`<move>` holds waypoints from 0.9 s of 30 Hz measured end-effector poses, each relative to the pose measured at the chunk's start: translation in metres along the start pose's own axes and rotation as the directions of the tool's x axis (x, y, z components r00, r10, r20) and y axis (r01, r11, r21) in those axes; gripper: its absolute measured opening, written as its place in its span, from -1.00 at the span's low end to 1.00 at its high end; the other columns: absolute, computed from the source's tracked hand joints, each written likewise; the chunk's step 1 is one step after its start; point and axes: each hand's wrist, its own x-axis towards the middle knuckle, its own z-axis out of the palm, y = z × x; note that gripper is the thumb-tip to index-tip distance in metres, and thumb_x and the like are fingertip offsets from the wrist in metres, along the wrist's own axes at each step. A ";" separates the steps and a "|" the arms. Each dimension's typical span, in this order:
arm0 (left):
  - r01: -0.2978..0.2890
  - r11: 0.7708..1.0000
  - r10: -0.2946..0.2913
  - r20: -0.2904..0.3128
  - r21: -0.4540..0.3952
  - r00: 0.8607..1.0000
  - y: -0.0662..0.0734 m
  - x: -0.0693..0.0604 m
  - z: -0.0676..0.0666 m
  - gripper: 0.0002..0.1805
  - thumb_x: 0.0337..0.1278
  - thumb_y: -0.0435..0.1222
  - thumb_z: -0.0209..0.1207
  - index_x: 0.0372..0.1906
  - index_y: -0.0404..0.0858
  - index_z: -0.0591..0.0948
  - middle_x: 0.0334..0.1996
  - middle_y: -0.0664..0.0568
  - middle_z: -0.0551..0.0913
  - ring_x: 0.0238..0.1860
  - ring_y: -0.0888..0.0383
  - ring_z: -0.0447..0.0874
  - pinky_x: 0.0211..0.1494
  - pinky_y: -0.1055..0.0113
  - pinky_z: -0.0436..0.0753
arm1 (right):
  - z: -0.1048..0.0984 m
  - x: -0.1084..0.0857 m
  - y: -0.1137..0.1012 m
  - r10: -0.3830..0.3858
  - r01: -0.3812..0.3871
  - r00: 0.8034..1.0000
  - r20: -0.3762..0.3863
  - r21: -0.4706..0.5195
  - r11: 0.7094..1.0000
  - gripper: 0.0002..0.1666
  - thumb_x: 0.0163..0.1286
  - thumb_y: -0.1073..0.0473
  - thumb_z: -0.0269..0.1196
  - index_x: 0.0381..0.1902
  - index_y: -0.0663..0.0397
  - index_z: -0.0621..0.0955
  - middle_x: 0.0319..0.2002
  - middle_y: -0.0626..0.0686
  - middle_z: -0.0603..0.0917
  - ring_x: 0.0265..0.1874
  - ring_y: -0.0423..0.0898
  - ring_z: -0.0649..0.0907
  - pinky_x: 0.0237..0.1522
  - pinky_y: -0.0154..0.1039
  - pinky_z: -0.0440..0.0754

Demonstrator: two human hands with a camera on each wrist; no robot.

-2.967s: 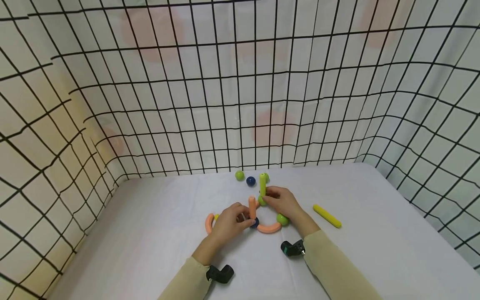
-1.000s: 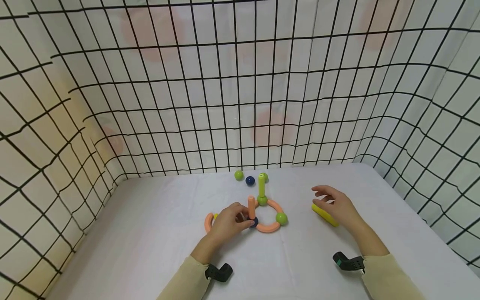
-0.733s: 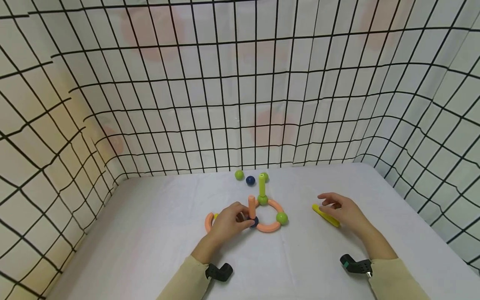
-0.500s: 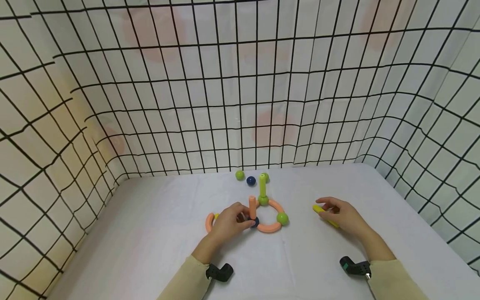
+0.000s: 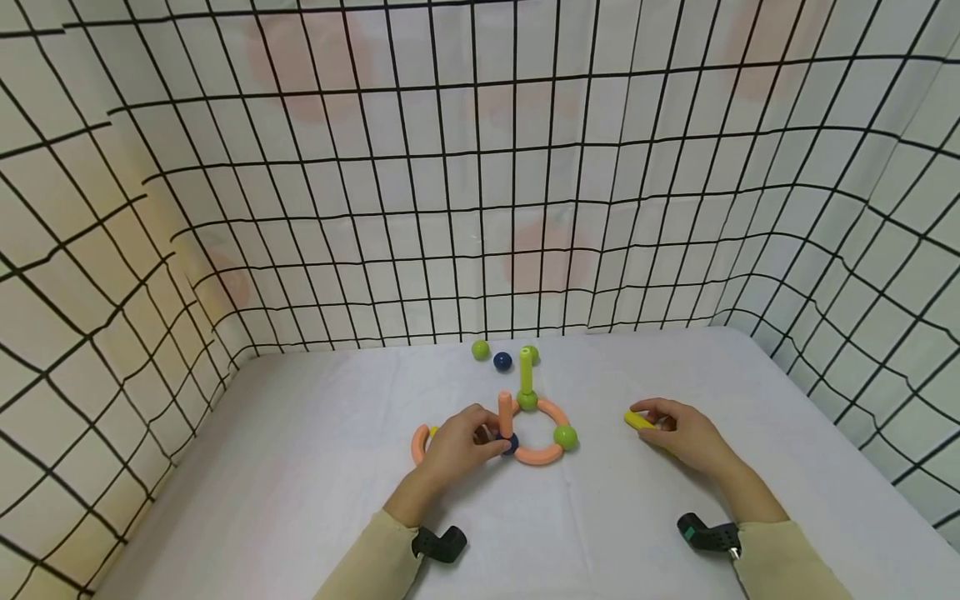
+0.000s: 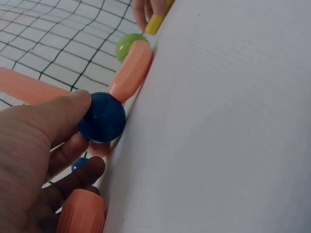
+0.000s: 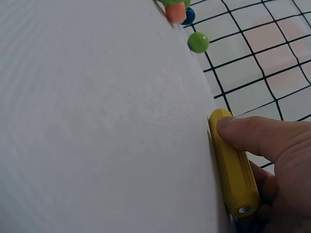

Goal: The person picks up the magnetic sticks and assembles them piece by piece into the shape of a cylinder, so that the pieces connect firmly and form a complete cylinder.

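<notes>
My left hand (image 5: 459, 442) pinches a dark blue ball (image 6: 103, 119) between thumb and fingers. An orange rod (image 5: 506, 414) stands up from that ball. Orange curved sticks (image 5: 538, 457) and green balls (image 5: 566, 437) join it into a ring on the table. At the ring's far side, a yellow-green rod (image 5: 526, 371) rises from another green ball (image 5: 527, 400). To the right, my right hand (image 5: 690, 433) holds a yellow rod (image 7: 235, 174), with the thumb along its side. In the right wrist view the rod lies at the table surface; the fingers behind it are mostly hidden.
Loose at the back of the white table (image 5: 300, 467) are a green ball (image 5: 480, 350), a dark blue ball (image 5: 502, 362) and another green ball (image 5: 533, 355). An orange curved stick (image 5: 418, 446) and a yellow piece lie partly behind my left hand. A black-grid backdrop (image 5: 450, 192) encloses the table.
My right hand has left the green ball under the yellow-green rod, moved right and closed round the yellow rod. My left hand has stayed on the dark blue ball.
</notes>
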 end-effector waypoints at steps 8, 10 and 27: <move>-0.004 1.000 0.004 -0.001 0.006 1.000 -0.001 0.000 0.000 -0.80 0.17 -0.07 0.37 -0.16 -0.01 0.70 -0.29 0.19 0.60 -0.35 0.34 0.51 -0.29 0.48 0.51 | 0.000 -0.001 -0.003 0.000 0.000 1.000 0.003 -0.003 1.000 -0.58 0.31 0.18 0.35 0.13 0.02 0.63 -0.12 0.07 0.67 -0.30 -0.11 0.48 -0.30 -0.34 0.44; -0.007 1.000 0.007 -0.002 0.008 1.000 -0.001 0.000 0.001 -0.80 0.17 -0.08 0.37 -0.16 -0.02 0.70 -0.29 0.19 0.60 -0.35 0.34 0.51 -0.29 0.48 0.51 | -0.001 0.000 -0.004 0.009 -0.009 1.000 0.005 0.002 1.000 -0.58 0.32 0.18 0.35 0.14 0.03 0.63 -0.11 0.08 0.67 -0.28 -0.10 0.49 -0.28 -0.32 0.44; -0.016 1.000 0.016 -0.006 0.017 1.000 -0.002 0.001 0.001 -0.79 0.17 -0.07 0.37 -0.15 -0.02 0.71 -0.30 0.20 0.60 -0.35 0.35 0.51 -0.28 0.48 0.51 | -0.003 0.005 -0.021 0.065 -0.068 0.997 0.030 0.130 0.989 -0.56 0.42 0.08 0.27 0.20 0.10 0.58 0.05 0.15 0.66 -0.11 -0.06 0.54 -0.22 -0.33 0.53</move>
